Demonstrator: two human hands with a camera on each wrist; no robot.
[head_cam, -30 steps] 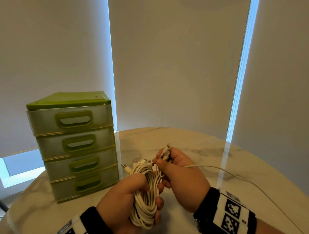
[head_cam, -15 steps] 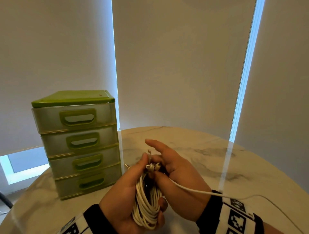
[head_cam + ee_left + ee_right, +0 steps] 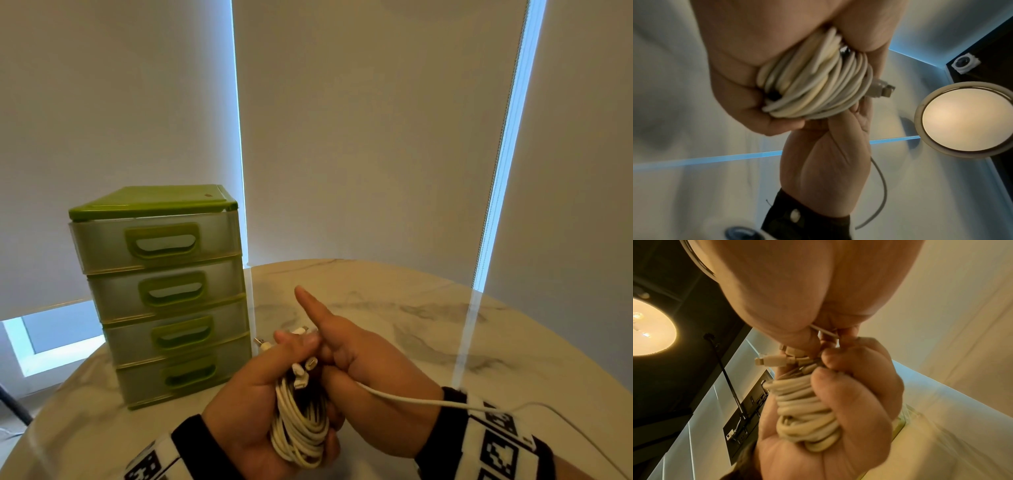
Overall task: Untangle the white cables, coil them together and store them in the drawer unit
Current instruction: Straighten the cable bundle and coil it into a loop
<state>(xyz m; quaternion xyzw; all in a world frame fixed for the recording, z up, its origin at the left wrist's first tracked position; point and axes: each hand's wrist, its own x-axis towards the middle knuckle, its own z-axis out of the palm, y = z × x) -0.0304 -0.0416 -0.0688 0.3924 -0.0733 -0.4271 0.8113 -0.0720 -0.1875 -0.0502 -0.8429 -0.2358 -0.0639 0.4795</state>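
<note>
My left hand [image 3: 250,401] grips a coil of white cables [image 3: 301,428] above the table, its thumb pressing several connectors [image 3: 301,371] at the top of the bundle. My right hand [image 3: 370,366] sits against the coil's right side with the index finger pointing up. It holds a loose white strand [image 3: 407,399] that trails over my right wrist to the table. In the left wrist view the coil [image 3: 812,86] shows one plug [image 3: 881,91] sticking out. The right wrist view shows the strand [image 3: 824,332] caught between my right fingers, above the coil [image 3: 803,410]. The green drawer unit [image 3: 161,291] stands at left, all drawers closed.
A round marble table [image 3: 428,325] carries the drawer unit at its left edge. Pale roller blinds hang close behind the table. The strand's tail [image 3: 555,416] lies on the marble at the right.
My right hand has swung the loose strand from the far side round to the near right of the coil. Its index finger has straightened. The connectors now sit under my left thumb.
</note>
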